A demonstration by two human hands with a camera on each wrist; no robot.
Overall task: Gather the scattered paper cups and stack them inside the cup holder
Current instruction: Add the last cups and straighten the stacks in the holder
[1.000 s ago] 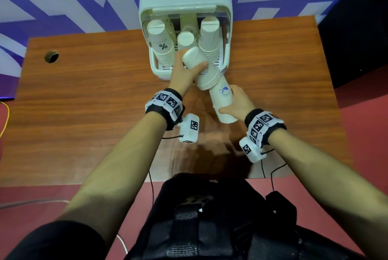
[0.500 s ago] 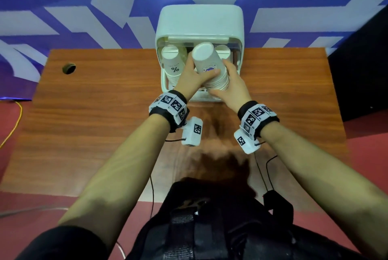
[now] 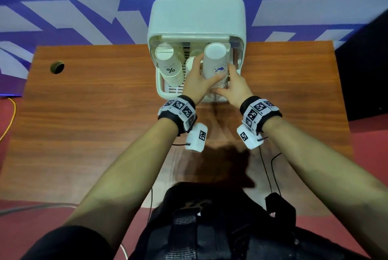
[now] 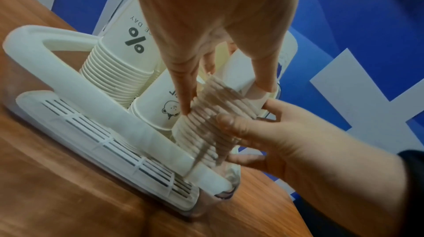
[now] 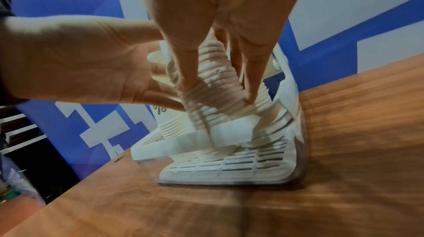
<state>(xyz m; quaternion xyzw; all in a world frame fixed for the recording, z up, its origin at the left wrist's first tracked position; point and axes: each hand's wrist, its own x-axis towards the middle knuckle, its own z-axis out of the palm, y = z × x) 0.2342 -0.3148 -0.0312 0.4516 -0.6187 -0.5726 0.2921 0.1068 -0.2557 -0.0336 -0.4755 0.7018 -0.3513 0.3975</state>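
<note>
A white cup holder (image 3: 196,26) stands at the table's far edge. Both hands hold a tall stack of upside-down white paper cups (image 3: 215,62) with a blue logo, standing in the holder's right side. My left hand (image 3: 206,71) grips the stack from the left, thumb across its front. My right hand (image 3: 225,81) pinches the ribbed rims lower down on the right. In the left wrist view my left fingers (image 4: 185,99) press the stack's rims (image 4: 213,125); the right wrist view shows my right fingers (image 5: 188,81) on them too. The stack's base is hidden behind the holder's front bar (image 4: 103,106).
Inside the holder a stack marked "%" (image 3: 169,66) fills the left side and a short cup with a cartoon face (image 4: 160,99) sits in the middle. The wooden table (image 3: 94,112) has a cable hole (image 3: 57,67) at far left. A yellow cable (image 3: 12,112) hangs off the left edge.
The stack was tilted over the table in front of the holder; both hands have carried it forward and stood it nearly upright in the holder's right side.
</note>
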